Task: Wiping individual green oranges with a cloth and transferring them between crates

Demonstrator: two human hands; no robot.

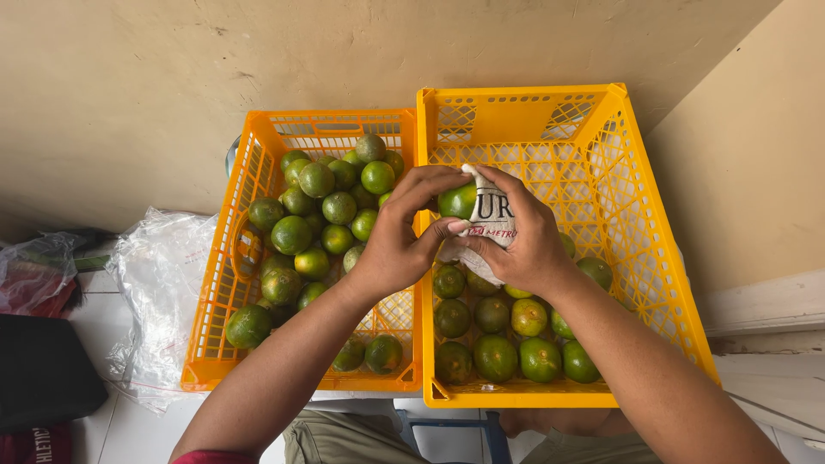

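both hands meet above the seam between two orange crates. the left hand (397,245) has its fingers closed around a green citrus fruit (457,201), which is mostly hidden. the right hand (526,242) presses a white cloth (492,222) against it, fingers curled shut. more fruit fills the left crate (210,344) and the near part of the right crate (662,283). a crumpled clear plastic bag (159,292) lies at left.

beige wall (172,77), white tiled floor (129,430), seemingly daylit
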